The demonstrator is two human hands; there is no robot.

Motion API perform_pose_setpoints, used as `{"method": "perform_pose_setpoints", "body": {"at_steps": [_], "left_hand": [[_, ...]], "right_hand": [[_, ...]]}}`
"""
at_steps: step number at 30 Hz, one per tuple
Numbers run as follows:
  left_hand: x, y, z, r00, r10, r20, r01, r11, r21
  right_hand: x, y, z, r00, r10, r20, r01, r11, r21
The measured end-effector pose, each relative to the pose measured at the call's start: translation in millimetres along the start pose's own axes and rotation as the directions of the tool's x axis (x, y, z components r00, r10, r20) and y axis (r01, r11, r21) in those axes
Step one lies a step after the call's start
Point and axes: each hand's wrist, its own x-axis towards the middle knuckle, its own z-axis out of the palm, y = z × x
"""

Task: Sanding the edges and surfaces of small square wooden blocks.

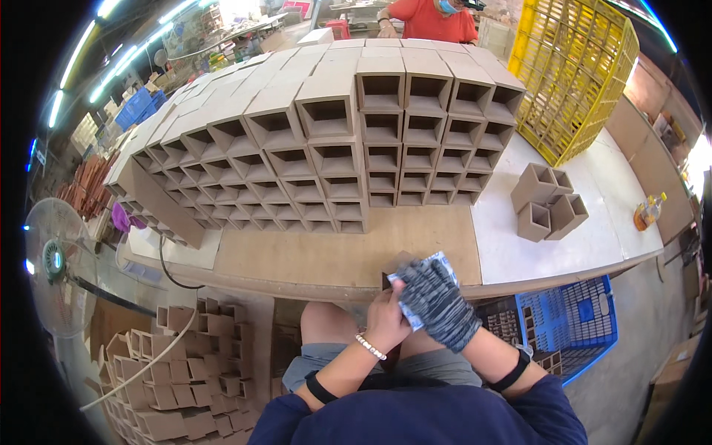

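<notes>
My left hand (387, 319), bare with a beaded bracelet at the wrist, is closed at the table's front edge. It grips a brown square tube (402, 261), mostly hidden behind my hands. In a grey knit glove, my right hand (439, 302) presses a blue-and-white printed sheet (437, 261) against that tube; the sheet sticks out on both sides of the glove. Both hands meet, with the left thumb beside the gloved fingers. Beyond them stands a wide stack of brown square tubes (326, 119), their open ends facing me.
Four-sided loose tubes (549, 202) stand in a cluster on the right of the table (519, 259), near a yellow crate (571, 81) and a bottle (649, 211). Below are a blue crate (593, 319) and a tube heap (178, 371). A fan (55, 259) stands left; a person (434, 18) works opposite.
</notes>
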Motion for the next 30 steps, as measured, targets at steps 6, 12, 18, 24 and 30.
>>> {"method": "perform_pose_setpoints", "body": {"at_steps": [6,12,18,24,30], "left_hand": [[10.1,5.4,3.4,0.996,0.017,0.090,-0.017,1.000,-0.008],[4.4,1.9,1.9,1.000,-0.012,0.021,0.014,0.997,-0.071],[7.1,-0.6,-4.6,0.972,-0.177,0.154,0.182,0.983,-0.022],[19.5,-2.2,-2.3,0.968,-0.206,0.146,0.235,0.947,-0.220],[12.6,-9.1,0.3,0.965,-0.227,0.130,0.258,0.908,-0.329]], "right_hand": [[-20.6,49.6,19.7,0.940,0.254,-0.230,-0.250,0.967,0.044],[0.6,40.5,3.3,0.908,0.411,0.074,-0.417,0.905,0.083],[-8.9,7.2,-0.4,0.952,-0.071,-0.298,0.092,0.994,0.060],[-13.1,56.0,26.4,0.888,0.361,-0.284,-0.376,0.926,0.000],[-2.4,45.5,24.5,0.935,0.301,-0.189,-0.300,0.953,0.030]]}}
